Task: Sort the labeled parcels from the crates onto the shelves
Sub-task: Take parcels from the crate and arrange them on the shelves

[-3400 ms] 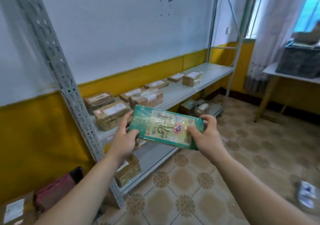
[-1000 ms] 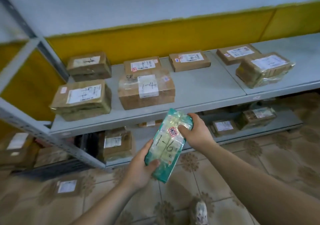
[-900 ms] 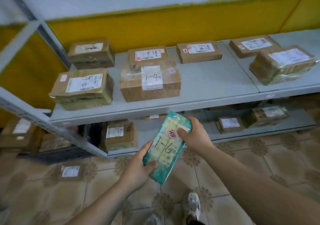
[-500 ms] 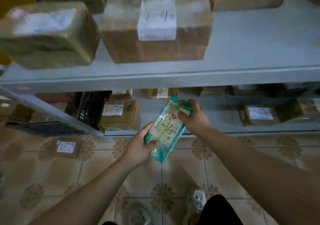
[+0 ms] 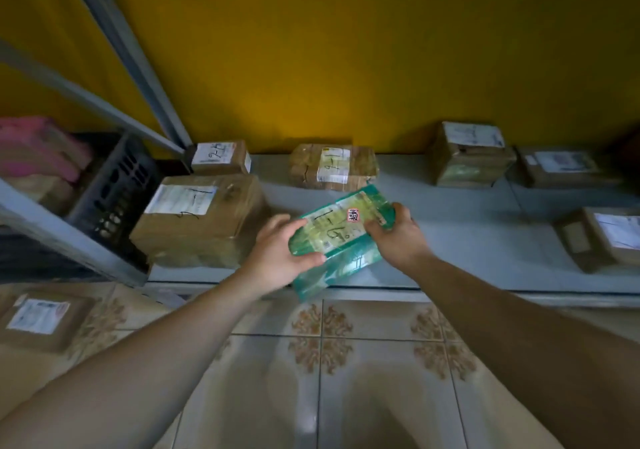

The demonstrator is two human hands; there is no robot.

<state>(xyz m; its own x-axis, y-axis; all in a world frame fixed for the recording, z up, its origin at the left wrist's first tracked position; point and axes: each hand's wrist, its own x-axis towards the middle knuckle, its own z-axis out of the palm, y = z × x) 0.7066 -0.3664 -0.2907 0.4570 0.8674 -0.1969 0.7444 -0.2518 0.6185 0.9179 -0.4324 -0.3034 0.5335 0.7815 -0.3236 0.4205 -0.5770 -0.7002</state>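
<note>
Two pinches, left hand and right hand, grip the green parcel; you've lowered it to the shelf under your fingers; release next.

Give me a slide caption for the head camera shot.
Left hand and right hand hold a green parcel marked 1-6 over the low grey shelf, beside a large cardboard box.

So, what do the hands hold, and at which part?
Both hold the green parcel: left hand at its left end, right hand at its right end.
</note>
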